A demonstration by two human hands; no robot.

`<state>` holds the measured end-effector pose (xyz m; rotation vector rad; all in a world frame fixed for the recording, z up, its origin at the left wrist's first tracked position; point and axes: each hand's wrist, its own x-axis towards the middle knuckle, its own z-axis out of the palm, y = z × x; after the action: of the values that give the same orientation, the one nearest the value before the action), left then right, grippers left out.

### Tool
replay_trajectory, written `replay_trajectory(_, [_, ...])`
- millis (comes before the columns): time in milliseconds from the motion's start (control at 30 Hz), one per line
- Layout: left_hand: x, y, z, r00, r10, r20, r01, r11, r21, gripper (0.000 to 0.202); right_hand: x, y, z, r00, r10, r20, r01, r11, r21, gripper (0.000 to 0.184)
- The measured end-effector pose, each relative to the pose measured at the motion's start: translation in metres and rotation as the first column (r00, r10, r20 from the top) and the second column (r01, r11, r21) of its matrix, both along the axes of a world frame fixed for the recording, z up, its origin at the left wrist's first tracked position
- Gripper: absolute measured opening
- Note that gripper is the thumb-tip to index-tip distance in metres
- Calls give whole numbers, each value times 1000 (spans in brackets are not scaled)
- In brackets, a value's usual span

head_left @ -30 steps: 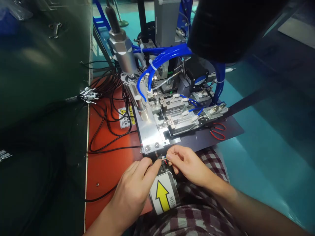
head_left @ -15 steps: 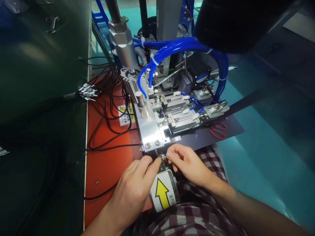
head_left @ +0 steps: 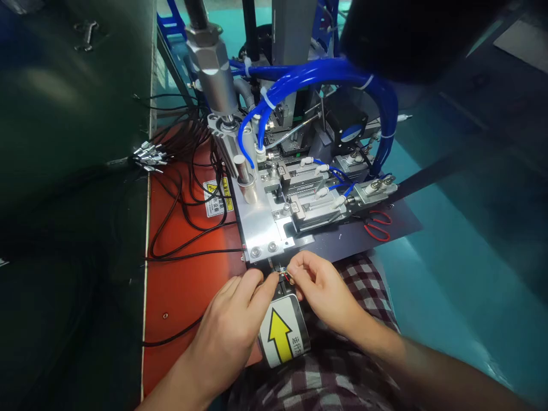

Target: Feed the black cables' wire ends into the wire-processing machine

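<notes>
My left hand (head_left: 233, 322) is closed, its thumb and forefinger pinched together at the front of the machine. A black cable (head_left: 173, 342) runs from the left in under this hand; its fingers hide where it goes. Thin coloured wires (head_left: 286, 275), red and white among them, show between the two hands' fingertips. My right hand (head_left: 321, 288) pinches these wires between thumb and forefinger. A tiny light-coloured piece sits at the tips, too small to name. Just below the fingertips is a metal cover with a yellow arrow label (head_left: 280, 337).
Ahead stands the machine's metal plate (head_left: 257, 228), with cylinders and blue air hoses (head_left: 317, 71) arching above. Red-handled pliers (head_left: 377, 227) lie at right. Black cables with metal ends (head_left: 149, 157) lie over the orange surface (head_left: 184, 302) at left. A wrench (head_left: 87, 35) lies on the dark table.
The view has shifted slightly, so the machine and table sit a little further left. Both hands keep nearly the same pinch at the wires.
</notes>
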<state>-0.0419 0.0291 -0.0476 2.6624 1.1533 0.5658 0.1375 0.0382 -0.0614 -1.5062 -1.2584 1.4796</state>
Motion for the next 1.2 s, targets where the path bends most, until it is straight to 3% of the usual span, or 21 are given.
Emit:
replay_trajectory(67, [0,0,-1,1000,0,-1,0,1000,-15,33,0,-3,-5,1000,-17,18,16,999,38,20])
replay_trajectory(200, [-1,0,-1,1000,-16,13,17,999,-29,33,6,-3,-12,995,39,-88,-42,999,-34,18])
replay_trajectory(267, [-1,1,-2,1000,-22,19,23,999,-33,33,8,-1,-10,996,58,-60,-59,998,-13,16])
replay_trajectory(433, [0,2,-2,1000,-20,21,21,999,-26,33,6,0,-3,992,15,125,-37,984,174,13])
replay_trajectory(600, [-1,2,-1,999,-24,29,24,1000,-15,33,5,-2,-7,973,2,229,-107,890,443,12])
replay_trajectory(700, [-1,2,-2,999,-23,31,23,1000,-12,34,5,-1,-9,980,-6,199,-93,868,488,13])
replay_trajectory(867, [0,1,-4,999,-18,27,18,1000,-12,35,-2,-3,-11,996,-59,70,27,918,396,14])
replay_trajectory(1000, [0,2,-2,999,-22,47,23,1000,-12,34,-9,-6,-13,978,-108,-177,131,983,126,14])
replay_trajectory(1200, [1,3,-2,998,-24,58,24,1000,-9,33,-11,-4,-12,903,-177,-392,159,984,-79,21])
